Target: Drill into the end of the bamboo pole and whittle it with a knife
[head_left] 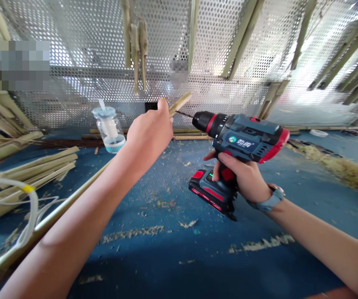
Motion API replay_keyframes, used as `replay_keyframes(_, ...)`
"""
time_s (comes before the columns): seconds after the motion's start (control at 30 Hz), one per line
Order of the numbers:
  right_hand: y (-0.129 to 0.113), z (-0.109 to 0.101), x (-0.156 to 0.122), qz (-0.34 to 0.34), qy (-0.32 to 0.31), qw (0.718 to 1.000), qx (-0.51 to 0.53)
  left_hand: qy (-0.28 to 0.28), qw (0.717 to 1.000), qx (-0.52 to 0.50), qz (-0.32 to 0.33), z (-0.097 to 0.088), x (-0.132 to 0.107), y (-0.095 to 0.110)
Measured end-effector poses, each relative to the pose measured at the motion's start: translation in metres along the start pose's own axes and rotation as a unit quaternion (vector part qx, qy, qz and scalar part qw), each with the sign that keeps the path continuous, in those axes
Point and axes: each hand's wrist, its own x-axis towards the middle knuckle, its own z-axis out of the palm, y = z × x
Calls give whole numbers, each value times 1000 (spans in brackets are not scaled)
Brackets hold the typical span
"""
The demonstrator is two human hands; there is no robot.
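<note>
My right hand [239,170] is wrapped round the grip of a blue, black and red cordless drill [244,137], its battery pack underneath. A thin drill bit [185,114] points left from the chuck. Its tip meets, or sits just at, a split bamboo strip [180,103]; I cannot tell whether it has gone in. My left hand [150,126] is closed on that strip, with the thumb up and the strip's free end sticking out to the upper right. The lower part of the strip is hidden behind my fingers.
A clear cup with a straw [109,128] stands left of my left hand. Bamboo strips [48,170], a long bamboo pole [57,211] and a white hose [32,207] lie at left. Shavings litter the blue surface [154,265]. Bamboo pieces hang along the perforated metal wall [98,33].
</note>
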Motion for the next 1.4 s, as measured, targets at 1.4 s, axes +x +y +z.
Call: replay_keyframes(1.4, -5, -3, 2, 5, -66, 997, -34, -10, 999, -9, -31, -5, 0, 5)
